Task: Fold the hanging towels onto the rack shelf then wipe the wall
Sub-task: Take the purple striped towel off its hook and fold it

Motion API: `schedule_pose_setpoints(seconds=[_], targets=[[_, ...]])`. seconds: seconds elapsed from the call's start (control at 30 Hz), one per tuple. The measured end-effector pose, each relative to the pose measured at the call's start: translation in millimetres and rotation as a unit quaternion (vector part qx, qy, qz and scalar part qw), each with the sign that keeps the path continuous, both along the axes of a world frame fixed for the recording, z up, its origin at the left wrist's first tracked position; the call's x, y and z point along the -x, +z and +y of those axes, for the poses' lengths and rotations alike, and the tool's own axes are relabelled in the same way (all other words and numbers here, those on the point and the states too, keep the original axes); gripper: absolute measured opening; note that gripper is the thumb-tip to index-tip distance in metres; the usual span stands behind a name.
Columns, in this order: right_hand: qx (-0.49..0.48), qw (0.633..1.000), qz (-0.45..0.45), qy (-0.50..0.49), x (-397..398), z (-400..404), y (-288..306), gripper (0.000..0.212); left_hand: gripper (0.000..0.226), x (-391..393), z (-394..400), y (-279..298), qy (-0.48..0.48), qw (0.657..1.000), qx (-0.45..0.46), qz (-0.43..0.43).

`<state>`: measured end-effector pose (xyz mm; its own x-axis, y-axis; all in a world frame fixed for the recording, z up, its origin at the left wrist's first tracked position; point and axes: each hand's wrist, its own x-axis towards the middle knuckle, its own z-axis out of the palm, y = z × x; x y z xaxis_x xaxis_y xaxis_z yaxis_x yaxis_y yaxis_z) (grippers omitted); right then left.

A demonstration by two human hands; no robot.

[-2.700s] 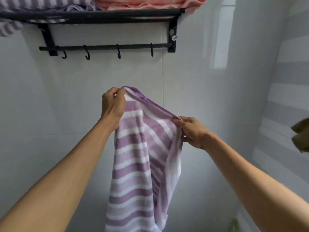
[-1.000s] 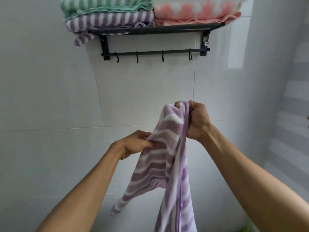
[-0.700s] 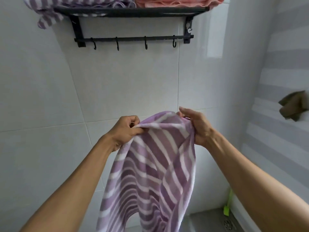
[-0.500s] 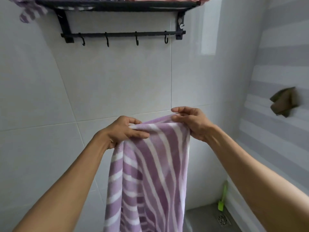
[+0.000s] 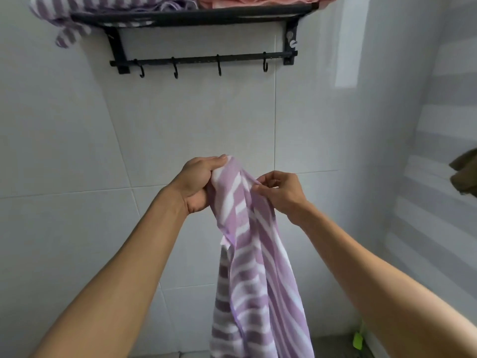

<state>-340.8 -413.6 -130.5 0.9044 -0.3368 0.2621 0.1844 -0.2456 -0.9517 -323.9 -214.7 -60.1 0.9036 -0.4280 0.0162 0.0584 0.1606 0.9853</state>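
A purple-and-white striped towel (image 5: 258,275) hangs down in front of the white tiled wall (image 5: 201,120). My left hand (image 5: 197,183) grips its bunched top end. My right hand (image 5: 282,192) pinches the towel's upper edge just to the right. High on the wall is the black rack shelf (image 5: 191,16) with a hook bar (image 5: 201,60) under it. A folded purple striped towel (image 5: 85,6) and a folded pink towel (image 5: 247,0) lie on the shelf.
A brown cloth (image 5: 464,174) hangs on the striped side wall at the right. A green object (image 5: 357,341) stands on the floor in the lower right corner. One end of the shelf's purple towel droops over the rack's left edge.
My hands have moved closer together and gathered the towel's top, which was spread flat between them. The left hand now bunches it. The view has tilted up a little.
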Motion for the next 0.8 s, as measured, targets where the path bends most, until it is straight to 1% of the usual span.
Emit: schedule_pose_setpoints(seconds=[0.07, 0.1, 0.17, 0.2, 0.23, 0.27, 0.3, 0.33, 0.37, 0.4, 0.43, 0.5, 0.53, 0.57, 0.63, 0.67, 0.7, 0.73, 0.8], targets=[[0.03, 0.999, -0.014, 0.008, 5, 9, 5, 0.017, 0.019, -4, -3, 2, 0.051, 0.998, 0.03, 0.015], [0.01, 0.999, -0.028, 0.039, 10, 13, 10, 0.02, 0.018, -7, -5, 2, 0.081, 0.996, 0.042, 0.024], [-0.052, 0.984, -0.037, 0.168, 23, 17, 16, 0.036, 0.013, -8, -9, 3, 0.138, 0.986, 0.08, 0.044], [-0.034, 0.975, -0.029, 0.22, 27, 18, 17, 0.046, 0.012, -8, -11, 3, 0.158, 0.981, 0.102, 0.053], [0.03, 0.971, -0.016, 0.238, 29, 20, 14, 0.058, 0.011, -7, -12, 4, 0.171, 0.977, 0.118, 0.056], [0.11, 0.968, -0.007, 0.225, 30, 23, 11, 0.065, 0.012, -7, -13, 5, 0.181, 0.973, 0.129, 0.057], [0.158, 0.969, -0.016, 0.188, 27, 26, 6, 0.06, 0.014, -6, -14, 6, 0.189, 0.972, 0.129, 0.057], [0.168, 0.975, -0.035, 0.14, 22, 27, 3, 0.04, 0.015, -6, -13, 7, 0.196, 0.971, 0.124, 0.056], [0.126, 0.985, -0.055, 0.108, 21, 29, 5, 0.015, 0.015, -7, -11, 7, 0.204, 0.971, 0.11, 0.053], [0.074, 0.991, -0.067, 0.094, 20, 28, 8, 0.006, 0.013, -10, -8, 6, 0.215, 0.972, 0.083, 0.05], [0.02, 0.994, -0.067, 0.089, 18, 28, 15, 0.016, 0.01, -13, -5, 5, 0.233, 0.97, 0.045, 0.043], [-0.036, 0.995, -0.036, 0.084, 16, 26, 31, 0.027, 0.022, -17, 4, 3, 0.268, 0.963, -0.037, 0.021], [-0.044, 0.996, -0.012, 0.082, 16, 26, 40, 0.034, 0.029, -17, 7, 1, 0.261, 0.963, -0.067, 0.007], [-0.05, 0.995, 0.007, 0.086, 14, 27, 47, 0.039, 0.036, -15, 10, 0, 0.231, 0.969, -0.088, -0.01], [-0.053, 0.994, 0.035, 0.093, 11, 31, 58, 0.042, 0.049, -6, 15, 0, 0.113, 0.984, -0.13, -0.048], [-0.048, 0.993, 0.044, 0.099, 10, 32, 61, 0.041, 0.052, -1, 17, -1, 0.046, 0.984, -0.155, -0.071], [-0.045, 0.991, 0.052, 0.11, 9, 32, 64, 0.04, 0.053, 1, 18, -4, -0.003, 0.979, -0.177, -0.1], [-0.045, 0.989, 0.059, 0.125, 9, 31, 66, 0.039, 0.051, 0, 19, -7, -0.025, 0.973, -0.193, -0.124], [-0.049, 0.984, 0.075, 0.153, 5, 30, 68, 0.04, 0.035, -6, 20, -12, -0.005, 0.969, -0.193, -0.155]])
